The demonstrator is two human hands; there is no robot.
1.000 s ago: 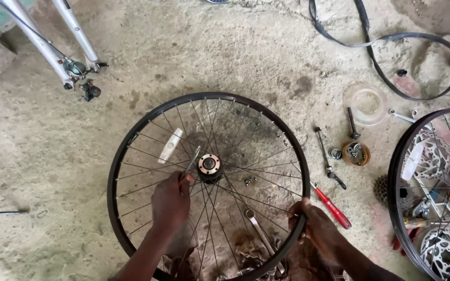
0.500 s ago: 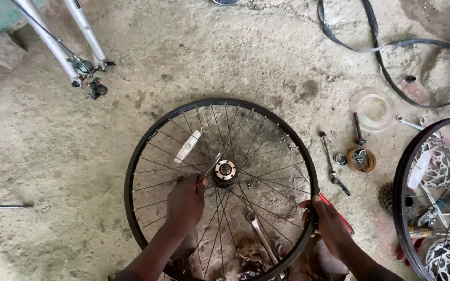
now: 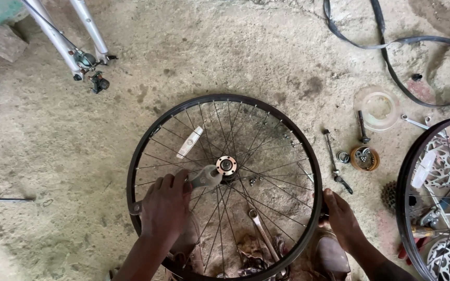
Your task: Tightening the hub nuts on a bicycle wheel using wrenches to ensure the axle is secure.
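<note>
A black spoked bicycle wheel (image 3: 147,136) lies flat on the concrete floor in the middle of the view. My left hand (image 3: 165,205) is closed around a flat metal wrench (image 3: 205,177) whose head sits against the hub (image 3: 226,165) at the wheel's centre. My right hand (image 3: 339,216) grips the wheel's rim at its lower right. A white reflector (image 3: 189,142) is clipped among the spokes left of the hub. Another spanner (image 3: 260,227) lies on the floor under the spokes.
A second wheel (image 3: 408,177) with a disc rotor lies at the right edge. A skewer (image 3: 334,162), a bolt (image 3: 362,127), a small tin (image 3: 364,157) and a clear plastic disc (image 3: 377,107) lie between the wheels. An inner tube (image 3: 391,44) lies top right, a white bike frame (image 3: 69,44) top left.
The view has shifted, so the wheel sits further right and lower in the frame. My left hand has swung the wrench round at the hub. My right hand stays on the rim.
</note>
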